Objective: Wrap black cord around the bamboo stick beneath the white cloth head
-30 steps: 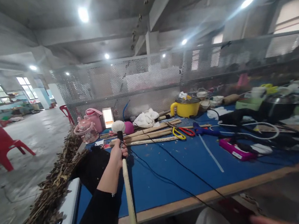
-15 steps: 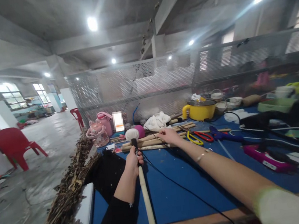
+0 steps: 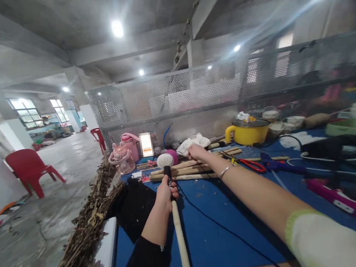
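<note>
My left hand (image 3: 164, 193) is closed around a pale wooden stick (image 3: 182, 243) below its head. A white rounded head (image 3: 165, 160) tops the stick, and black wrapping (image 3: 168, 174) covers the neck under it. My right hand (image 3: 197, 152), fingers pinched, is held out beyond the stick to the right. A thin dark cord (image 3: 201, 165) hangs by its fingertips and appears to be in the pinch. Another length of black cord (image 3: 222, 226) runs from near my left hand across the blue tabletop (image 3: 210, 248) to the front edge.
Wooden sticks (image 3: 191, 177) lie behind my hands, with red-handled scissors (image 3: 252, 165) to their right. Farther back are a yellow pot (image 3: 249, 134) and a pink jar (image 3: 122, 161). Dried stems (image 3: 77, 245) and a white flat device (image 3: 107, 254) line the left side. Black cloth (image 3: 131, 206) lies nearby.
My right hand has moved farther away over the white cloth, its forearm now covering the yellow-handled scissors. The view has turned slightly left; my left hand keeps its hold on the stick.
</note>
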A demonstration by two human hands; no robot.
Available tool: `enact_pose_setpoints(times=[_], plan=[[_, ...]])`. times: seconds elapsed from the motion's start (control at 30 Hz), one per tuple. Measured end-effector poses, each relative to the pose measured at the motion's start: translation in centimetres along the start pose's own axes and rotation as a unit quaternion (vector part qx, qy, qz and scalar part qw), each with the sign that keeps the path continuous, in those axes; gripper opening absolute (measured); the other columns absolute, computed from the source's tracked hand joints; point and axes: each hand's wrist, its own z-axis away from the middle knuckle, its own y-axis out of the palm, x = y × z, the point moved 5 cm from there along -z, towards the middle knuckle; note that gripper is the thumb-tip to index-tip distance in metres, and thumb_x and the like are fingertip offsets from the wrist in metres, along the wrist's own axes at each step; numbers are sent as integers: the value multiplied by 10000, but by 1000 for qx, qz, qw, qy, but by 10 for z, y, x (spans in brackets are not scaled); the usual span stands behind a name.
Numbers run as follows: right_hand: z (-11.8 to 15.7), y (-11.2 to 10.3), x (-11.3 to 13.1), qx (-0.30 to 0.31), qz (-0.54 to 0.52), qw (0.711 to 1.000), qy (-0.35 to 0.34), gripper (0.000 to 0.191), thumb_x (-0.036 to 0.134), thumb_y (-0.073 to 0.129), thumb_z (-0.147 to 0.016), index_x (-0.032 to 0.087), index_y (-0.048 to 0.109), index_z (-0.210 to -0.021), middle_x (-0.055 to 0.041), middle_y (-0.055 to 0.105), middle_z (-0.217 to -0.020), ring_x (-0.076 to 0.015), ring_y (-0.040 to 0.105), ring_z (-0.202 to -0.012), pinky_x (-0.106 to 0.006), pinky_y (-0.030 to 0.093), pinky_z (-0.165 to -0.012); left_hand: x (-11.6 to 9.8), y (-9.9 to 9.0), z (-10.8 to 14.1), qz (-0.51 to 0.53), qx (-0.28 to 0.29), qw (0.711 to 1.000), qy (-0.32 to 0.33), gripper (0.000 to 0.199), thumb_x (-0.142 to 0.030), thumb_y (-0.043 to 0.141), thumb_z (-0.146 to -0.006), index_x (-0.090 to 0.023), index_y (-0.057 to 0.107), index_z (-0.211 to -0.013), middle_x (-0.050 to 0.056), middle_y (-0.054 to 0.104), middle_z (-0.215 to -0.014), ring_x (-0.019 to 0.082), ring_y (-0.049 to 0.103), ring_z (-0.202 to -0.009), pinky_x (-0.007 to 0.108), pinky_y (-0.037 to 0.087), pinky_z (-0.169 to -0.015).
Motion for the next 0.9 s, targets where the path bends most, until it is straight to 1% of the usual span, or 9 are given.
enact_pose_setpoints(times=[0.1, 0.2, 0.4, 0.5, 0.57, 0.63, 0.73, 0.83, 0.9], plan=[[-17, -31, 28, -28, -96, 995, 30, 233, 258, 392, -924, 102, 516, -1043, -91, 601, -953, -128, 593, -728, -301, 510, -641, 1, 2, 3, 1, -3, 1000, -6, 267, -356, 372, -891, -143, 446, -747, -79, 319, -487, -2, 229, -299, 109, 140, -303], [-25, -71, 61, -57, -172, 983, 20, 233, 168, 226, -950, 125, 454, -929, -85, 620, -846, -73, 543, -557, -223, 471, -527, 0, 3, 5, 3, -2, 1000, -15, 269, -356, 371, -892, -139, 450, -754, -77, 324, -494, -5, 232, -301, 106, 143, -302], [-4, -139, 122, -86, -332, 938, -49, 136, 203, 366, -916, 176, 399, -786, -5, 576, -731, -28, 375, -418, -162, 315, -412, 0, 0, 2, -4, 9, 1000, -15, 259, -343, 374, -891, -140, 454, -752, -73, 336, -498, -1, 246, -300, 107, 148, -298], [14, -161, 138, -80, -327, 940, -63, 117, 214, 420, -898, 157, 442, -798, 11, 523, -693, -15, 340, -429, -158, 293, -425, 1, 0, 2, -12, 11, 1000, -12, 257, -349, 387, -885, -139, 458, -755, -75, 336, -497, 0, 252, -299, 106, 151, -294], [25, -169, 138, -48, -302, 951, -52, 55, 183, 501, -852, 147, 484, -814, 7, 522, -696, -15, 352, -440, -166, 313, -438, 1, 1, 4, -17, 10, 1000, -11, 262, -349, 385, -886, -137, 457, -751, -77, 332, -493, -2, 251, -298, 103, 148, -294], [33, -170, 127, 10, -250, 968, -29, 92, 183, 595, -794, 151, 523, -842, -6, 552, -698, -29, 387, -449, -184, 348, -447, 1, 2, 6, -21, 6, 1000, -13, 267, -344, 372, -892, -137, 452, -744, -80, 325, -487, -4, 245, -294, 102, 142, -294], [39, -150, 89, 91, -104, 990, 15, 232, 284, 707, -703, 152, 581, -846, -43, 600, -684, -77, 465, -479, -220, 394, -451, 1, 2, 7, -21, -1, 1000, -16, 267, -335, 356, -899, -139, 442, -740, -81, 319, -486, -6, 236, -292, 101, 139, -297], [33, -110, 44, 77, 105, 991, 19, 264, 393, 647, -738, 153, 630, -848, -62, 630, -693, -129, 549, -555, -240, 431, -496, 2, 0, 3, -18, -7, 1000, -16, 267, -342, 358, -898, -144, 435, -736, -80, 317, -493, -8, 231, -297, 100, 140, -304], [23, -73, 22, 65, 197, 978, 9, 240, 352, 551, -808, 157, 647, -912, -83, 668, -775, -170, 607, -680, -257, 456, -591, 3, -2, 1, -18, -13, 1000, -16, 265, -348, 369, -892, -146, 436, -734, -79, 318, -496, -6, 230, -299, 104, 136, -306]])
